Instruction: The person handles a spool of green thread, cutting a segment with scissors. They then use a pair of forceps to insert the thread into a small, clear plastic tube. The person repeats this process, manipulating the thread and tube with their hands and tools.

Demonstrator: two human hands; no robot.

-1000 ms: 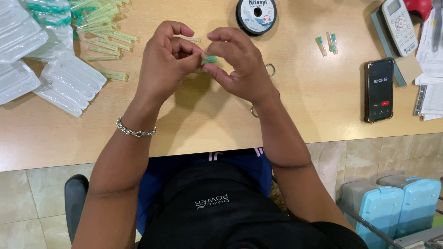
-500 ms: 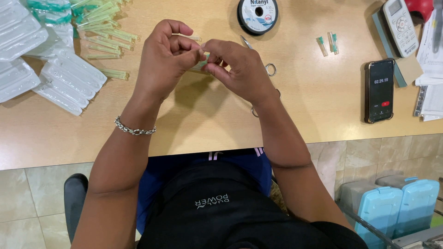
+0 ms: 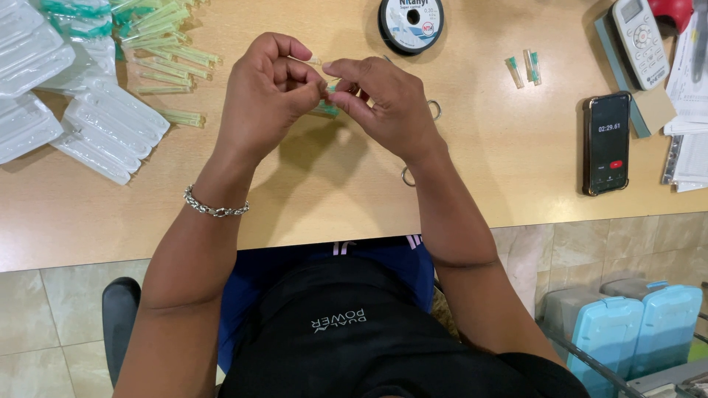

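My left hand (image 3: pixel 269 96) and my right hand (image 3: pixel 383 103) meet above the wooden table (image 3: pixel 310 184), fingertips pinched together on a small green-tipped needle cap piece (image 3: pixel 327 109). Most of that piece is hidden by my fingers. A silver chain bracelet (image 3: pixel 214 208) circles my left wrist. A pile of green capped needles (image 3: pixel 162 44) lies to the far left of my hands. Two or three more capped pieces (image 3: pixel 525 68) lie apart at the far right.
Clear blister packs (image 3: pixel 88 125) are stacked at the left. A spool of fishing line (image 3: pixel 411 22) stands at the back. A phone showing a timer (image 3: pixel 608 141), a remote (image 3: pixel 641 37) and papers (image 3: pixel 689 140) sit at the right. Scissors handles (image 3: pixel 408 175) peek out beneath my right wrist.
My hands stayed together and shifted slightly away from me; the fingers regripped the small green piece. Nothing else on the table moved.
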